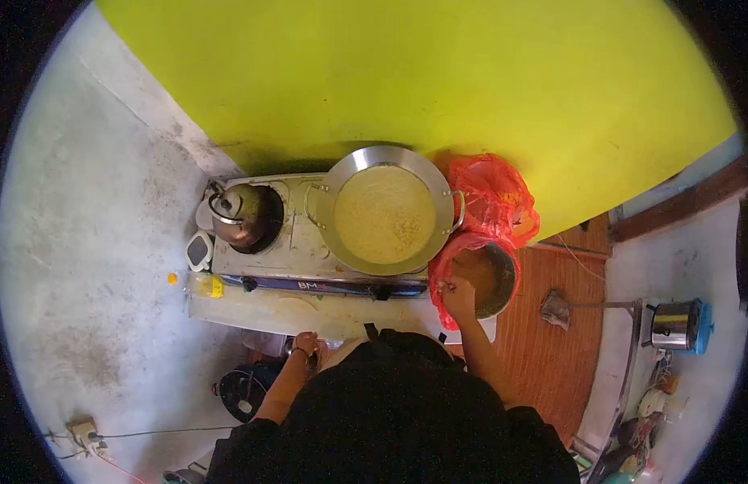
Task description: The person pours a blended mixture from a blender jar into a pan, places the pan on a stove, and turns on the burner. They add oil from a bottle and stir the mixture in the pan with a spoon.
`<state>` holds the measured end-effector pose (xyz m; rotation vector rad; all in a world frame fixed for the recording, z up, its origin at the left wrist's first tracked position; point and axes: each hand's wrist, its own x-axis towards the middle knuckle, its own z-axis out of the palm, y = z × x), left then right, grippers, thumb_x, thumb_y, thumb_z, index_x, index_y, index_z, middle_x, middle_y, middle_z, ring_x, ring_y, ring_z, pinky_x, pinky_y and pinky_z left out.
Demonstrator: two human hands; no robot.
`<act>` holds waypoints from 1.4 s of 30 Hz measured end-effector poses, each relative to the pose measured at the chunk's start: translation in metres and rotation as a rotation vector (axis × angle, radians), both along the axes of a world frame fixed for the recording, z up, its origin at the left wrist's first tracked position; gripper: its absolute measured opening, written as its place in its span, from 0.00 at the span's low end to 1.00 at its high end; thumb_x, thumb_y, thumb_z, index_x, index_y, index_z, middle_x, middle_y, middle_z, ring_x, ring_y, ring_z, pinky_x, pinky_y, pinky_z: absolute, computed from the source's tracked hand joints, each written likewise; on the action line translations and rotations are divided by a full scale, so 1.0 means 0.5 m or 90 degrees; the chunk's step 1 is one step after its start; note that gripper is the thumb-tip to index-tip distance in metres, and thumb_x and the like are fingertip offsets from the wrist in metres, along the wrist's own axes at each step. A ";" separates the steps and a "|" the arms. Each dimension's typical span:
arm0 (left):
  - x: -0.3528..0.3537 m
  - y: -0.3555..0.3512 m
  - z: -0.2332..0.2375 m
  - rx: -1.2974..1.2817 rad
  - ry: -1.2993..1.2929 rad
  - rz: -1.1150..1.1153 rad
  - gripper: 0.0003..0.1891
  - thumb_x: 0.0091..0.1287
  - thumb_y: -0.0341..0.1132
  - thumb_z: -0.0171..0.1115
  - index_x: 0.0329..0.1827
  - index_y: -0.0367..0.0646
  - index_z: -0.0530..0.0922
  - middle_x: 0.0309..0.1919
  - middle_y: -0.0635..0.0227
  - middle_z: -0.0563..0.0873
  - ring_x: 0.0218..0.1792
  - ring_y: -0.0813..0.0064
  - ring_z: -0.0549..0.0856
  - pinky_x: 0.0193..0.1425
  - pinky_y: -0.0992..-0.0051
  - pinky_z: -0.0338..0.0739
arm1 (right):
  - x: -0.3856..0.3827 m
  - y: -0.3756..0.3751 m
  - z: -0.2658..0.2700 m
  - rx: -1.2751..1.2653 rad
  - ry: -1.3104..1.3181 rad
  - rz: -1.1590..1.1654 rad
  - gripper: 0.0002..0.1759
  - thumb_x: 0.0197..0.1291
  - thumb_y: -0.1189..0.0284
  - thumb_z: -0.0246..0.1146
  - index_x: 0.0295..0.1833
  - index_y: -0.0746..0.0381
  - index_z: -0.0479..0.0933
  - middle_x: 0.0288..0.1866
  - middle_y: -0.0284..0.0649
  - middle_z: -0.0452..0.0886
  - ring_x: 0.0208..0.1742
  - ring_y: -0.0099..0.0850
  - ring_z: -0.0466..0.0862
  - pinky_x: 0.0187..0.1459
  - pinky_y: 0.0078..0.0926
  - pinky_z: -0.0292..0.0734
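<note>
My right hand (458, 298) is over the left side of a round pot (511, 300) that holds brown contents. Its fingers are drawn together beside a red plastic bag (440, 310) along the pot's edge; what they pinch is too small to tell. Low at the front edge of the counter, my left hand (306, 343) is curled near a shiny metal thing, its grip partly hidden. A large two-handled wok (351, 173) sits on the stove, filled with a pale yellowish mass (382, 210) with lumps at its lower right.
A darkened kettle (243, 218) stands on the left burner of the gas stove (309, 266). Behind the pot lies another red plastic bag (487, 189). A yellow-labelled bottle (204, 285) lies at the left. Below is a dark round appliance (249, 393). A silver pot (675, 325) is at far right.
</note>
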<state>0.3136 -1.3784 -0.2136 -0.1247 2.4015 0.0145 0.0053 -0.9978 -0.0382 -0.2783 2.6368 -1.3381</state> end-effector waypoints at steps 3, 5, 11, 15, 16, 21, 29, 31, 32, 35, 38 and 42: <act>0.051 -0.016 -0.091 0.129 0.078 0.108 0.17 0.57 0.43 0.61 0.47 0.47 0.81 0.42 0.63 0.85 0.48 0.64 0.84 0.52 0.64 0.79 | -0.009 -0.010 0.034 0.031 0.034 0.025 0.11 0.57 0.69 0.64 0.37 0.66 0.83 0.28 0.45 0.84 0.31 0.32 0.85 0.35 0.30 0.78; 0.047 -0.012 -0.088 0.055 0.065 -0.061 0.18 0.58 0.44 0.60 0.48 0.47 0.81 0.45 0.63 0.85 0.50 0.64 0.83 0.54 0.65 0.78 | -0.005 -0.016 0.045 0.050 0.017 0.040 0.11 0.57 0.69 0.63 0.38 0.66 0.83 0.29 0.46 0.84 0.32 0.34 0.85 0.36 0.31 0.78; -0.004 0.056 0.012 0.266 0.064 0.498 0.18 0.63 0.45 0.57 0.50 0.46 0.81 0.51 0.62 0.83 0.53 0.61 0.82 0.58 0.65 0.76 | 0.008 0.001 0.031 0.126 -0.036 0.003 0.12 0.55 0.66 0.64 0.39 0.63 0.84 0.33 0.49 0.84 0.36 0.43 0.85 0.40 0.37 0.79; 0.003 0.036 -0.046 0.326 0.070 0.555 0.19 0.64 0.46 0.57 0.53 0.45 0.80 0.53 0.61 0.83 0.54 0.60 0.81 0.60 0.64 0.76 | 0.002 0.032 -0.004 0.291 -0.059 0.010 0.13 0.53 0.65 0.63 0.39 0.61 0.84 0.34 0.50 0.84 0.38 0.48 0.85 0.43 0.42 0.79; 0.012 0.016 -0.078 0.347 0.081 0.491 0.20 0.64 0.47 0.57 0.54 0.45 0.80 0.53 0.60 0.83 0.54 0.60 0.81 0.60 0.64 0.75 | -0.001 0.036 -0.014 0.337 -0.065 0.040 0.13 0.52 0.65 0.62 0.38 0.61 0.84 0.35 0.50 0.84 0.39 0.49 0.84 0.44 0.43 0.79; -0.008 -0.004 -0.085 0.302 0.064 0.487 0.22 0.63 0.46 0.59 0.55 0.43 0.79 0.52 0.59 0.83 0.54 0.61 0.81 0.60 0.66 0.75 | 0.033 0.040 -0.062 0.282 -0.077 0.030 0.13 0.51 0.66 0.62 0.38 0.62 0.84 0.34 0.51 0.84 0.38 0.51 0.83 0.43 0.45 0.78; -0.194 0.078 0.056 0.669 0.131 0.416 0.21 0.64 0.43 0.62 0.54 0.39 0.79 0.46 0.61 0.85 0.43 0.70 0.85 0.47 0.72 0.81 | 0.048 0.034 -0.029 0.274 0.143 0.053 0.12 0.53 0.68 0.60 0.39 0.61 0.83 0.34 0.49 0.82 0.40 0.49 0.80 0.48 0.44 0.72; -0.282 0.152 0.157 0.681 0.016 0.532 0.20 0.64 0.43 0.64 0.54 0.39 0.79 0.45 0.62 0.85 0.45 0.72 0.84 0.46 0.71 0.81 | 0.050 0.037 -0.008 0.236 0.108 0.026 0.11 0.52 0.69 0.60 0.39 0.61 0.83 0.33 0.50 0.81 0.40 0.48 0.79 0.48 0.44 0.71; -0.311 0.178 0.179 0.684 0.016 0.508 0.20 0.64 0.42 0.64 0.54 0.39 0.79 0.45 0.62 0.85 0.46 0.72 0.83 0.47 0.70 0.81 | 0.051 0.041 -0.011 0.227 0.122 0.021 0.12 0.53 0.68 0.60 0.39 0.61 0.82 0.33 0.50 0.81 0.40 0.49 0.79 0.49 0.44 0.71; -0.380 0.249 0.230 0.743 0.011 0.411 0.20 0.64 0.44 0.64 0.54 0.39 0.79 0.47 0.63 0.84 0.48 0.73 0.82 0.50 0.70 0.79 | 0.056 0.055 -0.013 0.211 0.127 0.006 0.12 0.53 0.67 0.60 0.39 0.62 0.82 0.34 0.52 0.80 0.41 0.51 0.78 0.50 0.44 0.71; -0.426 0.317 0.279 0.729 0.030 0.318 0.20 0.64 0.44 0.64 0.54 0.39 0.79 0.50 0.62 0.83 0.49 0.70 0.82 0.52 0.69 0.78 | 0.059 0.062 0.015 0.221 0.083 -0.002 0.12 0.53 0.68 0.59 0.39 0.61 0.82 0.37 0.53 0.80 0.43 0.52 0.77 0.50 0.46 0.71; -0.479 0.382 0.324 0.726 0.171 0.131 0.22 0.62 0.45 0.65 0.55 0.43 0.79 0.57 0.55 0.78 0.58 0.62 0.76 0.61 0.64 0.72 | 0.027 0.079 0.024 0.245 0.110 -0.034 0.13 0.52 0.68 0.60 0.43 0.60 0.81 0.45 0.54 0.77 0.48 0.52 0.75 0.52 0.47 0.70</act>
